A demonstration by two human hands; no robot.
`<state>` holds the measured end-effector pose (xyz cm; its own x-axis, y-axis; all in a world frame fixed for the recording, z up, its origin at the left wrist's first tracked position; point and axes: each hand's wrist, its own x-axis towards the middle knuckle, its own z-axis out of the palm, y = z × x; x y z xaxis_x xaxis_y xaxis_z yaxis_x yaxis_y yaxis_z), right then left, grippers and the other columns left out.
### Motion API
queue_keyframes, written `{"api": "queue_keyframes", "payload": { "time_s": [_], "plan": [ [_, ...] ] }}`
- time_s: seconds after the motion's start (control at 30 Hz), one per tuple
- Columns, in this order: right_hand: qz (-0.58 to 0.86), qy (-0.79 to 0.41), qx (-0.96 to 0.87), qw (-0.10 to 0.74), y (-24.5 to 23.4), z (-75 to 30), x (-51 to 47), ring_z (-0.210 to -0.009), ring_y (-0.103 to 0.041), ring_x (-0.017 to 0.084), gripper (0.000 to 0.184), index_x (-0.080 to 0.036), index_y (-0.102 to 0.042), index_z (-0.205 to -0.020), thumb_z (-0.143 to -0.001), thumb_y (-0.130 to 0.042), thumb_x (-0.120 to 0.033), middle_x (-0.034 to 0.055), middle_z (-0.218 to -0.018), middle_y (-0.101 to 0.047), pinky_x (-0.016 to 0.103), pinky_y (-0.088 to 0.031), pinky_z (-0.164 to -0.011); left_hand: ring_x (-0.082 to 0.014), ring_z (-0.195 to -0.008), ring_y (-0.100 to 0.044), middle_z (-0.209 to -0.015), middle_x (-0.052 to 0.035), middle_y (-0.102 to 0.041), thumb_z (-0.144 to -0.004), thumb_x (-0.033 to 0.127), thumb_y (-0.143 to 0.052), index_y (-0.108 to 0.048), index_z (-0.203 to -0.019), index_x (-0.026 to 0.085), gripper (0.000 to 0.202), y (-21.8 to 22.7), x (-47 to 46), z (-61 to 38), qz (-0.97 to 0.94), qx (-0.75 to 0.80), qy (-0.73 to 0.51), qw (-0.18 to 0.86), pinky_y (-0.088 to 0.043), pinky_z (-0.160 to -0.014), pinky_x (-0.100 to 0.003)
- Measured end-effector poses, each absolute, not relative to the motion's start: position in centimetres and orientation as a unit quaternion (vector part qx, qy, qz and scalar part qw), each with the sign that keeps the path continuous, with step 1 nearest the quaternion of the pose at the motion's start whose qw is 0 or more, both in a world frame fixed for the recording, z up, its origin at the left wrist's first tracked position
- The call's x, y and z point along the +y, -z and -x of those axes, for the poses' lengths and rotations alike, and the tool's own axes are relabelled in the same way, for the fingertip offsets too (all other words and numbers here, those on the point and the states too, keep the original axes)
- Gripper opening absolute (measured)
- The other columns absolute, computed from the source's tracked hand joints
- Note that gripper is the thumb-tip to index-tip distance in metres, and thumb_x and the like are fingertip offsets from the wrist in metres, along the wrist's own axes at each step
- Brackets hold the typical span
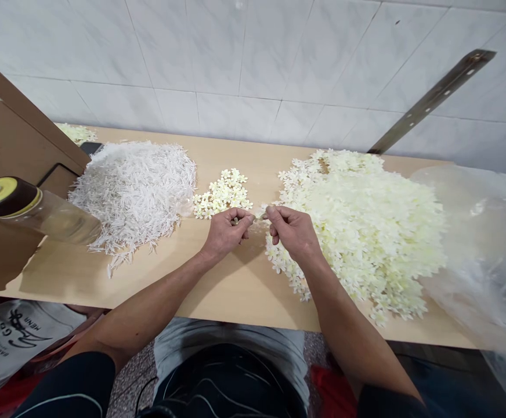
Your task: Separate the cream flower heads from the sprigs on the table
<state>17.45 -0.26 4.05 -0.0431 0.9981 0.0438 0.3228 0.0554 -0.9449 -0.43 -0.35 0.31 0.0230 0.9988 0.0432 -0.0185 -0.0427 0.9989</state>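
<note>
The wooden table (pixel 235 290) carries a big heap of cream flowers (pixel 366 226). A clear plastic bag (pixel 483 244) lies to the right of that heap, touching it. Well left of the heap sits a pile of white stems (pixel 135 191), and nearer on that side a small flower cluster (pixel 222 194). At the heap's left edge the left hand (pixel 227 232) and right hand (pixel 292 232) meet, fingertips pinched on one small flower piece (pixel 259 213).

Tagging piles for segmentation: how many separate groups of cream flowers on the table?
3: large heap beside the right hand, small cluster beyond the left hand, a patch at the far-left back edge, partly hidden by the brown board.
</note>
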Motion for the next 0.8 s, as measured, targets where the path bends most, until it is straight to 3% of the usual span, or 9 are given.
{"api": "queue_keyframes", "payload": {
  "time_s": [0.13,0.37,0.67,0.8],
  "plan": [
    [0.543,-0.389,-0.577,0.47,-4.7,-18.6,0.0,-0.043,-0.052,0.011,0.045,-0.018,-0.074,-0.087,-0.089,-0.071,-0.063,-0.0027,-0.055,-0.056,0.024,-0.042,-0.043,-0.0105,-0.048,-0.055,-0.056,0.0005,-0.06,-0.085,0.044,-0.074,-0.071,-0.085,0.015,0.029,-0.2,-0.2,0.4,-0.499,0.47,-0.517,0.512,-0.044,-0.045,-0.02],
    [0.499,-0.412,-0.545,0.533,-5.9,-20.9,0.4,-0.046,-0.047,0.01,0.04,-0.018,-0.071,-0.077,-0.08,-0.084,-0.055,-0.0024,-0.055,-0.055,0.024,-0.044,-0.043,-0.0113,-0.05,-0.057,-0.057,0.0003,-0.06,-0.083,0.043,-0.076,-0.07,-0.085,0.015,0.029,0.0,-0.2,0.5,-0.484,0.47,-0.519,0.525,-0.043,-0.044,-0.021],
    [0.499,-0.454,-0.538,0.506,-6.8,-22.3,0.1,-0.05,-0.046,0.01,0.047,-0.019,-0.064,-0.071,-0.084,-0.078,-0.061,0.0031,-0.067,-0.063,0.024,-0.039,-0.042,-0.0105,-0.051,-0.055,-0.059,-0.0003,-0.061,-0.084,0.043,-0.077,-0.071,-0.086,0.015,0.029,0.3,-0.2,0.5,-0.479,0.465,-0.514,0.539,-0.043,-0.046,-0.021],
    [0.547,-0.371,-0.62,0.422,-7.6,-23.7,-0.4,-0.05,-0.047,0.011,0.045,-0.019,-0.068,-0.072,-0.091,-0.069,-0.06,-0.0009,-0.055,-0.053,0.026,-0.039,-0.046,-0.0106,-0.051,-0.055,-0.06,-0.0009,-0.062,-0.083,0.043,-0.078,-0.071,-0.087,0.014,0.03,0.2,-0.3,0.5,-0.47,0.462,-0.516,0.548,-0.043,-0.046,-0.021]
  ]
}}
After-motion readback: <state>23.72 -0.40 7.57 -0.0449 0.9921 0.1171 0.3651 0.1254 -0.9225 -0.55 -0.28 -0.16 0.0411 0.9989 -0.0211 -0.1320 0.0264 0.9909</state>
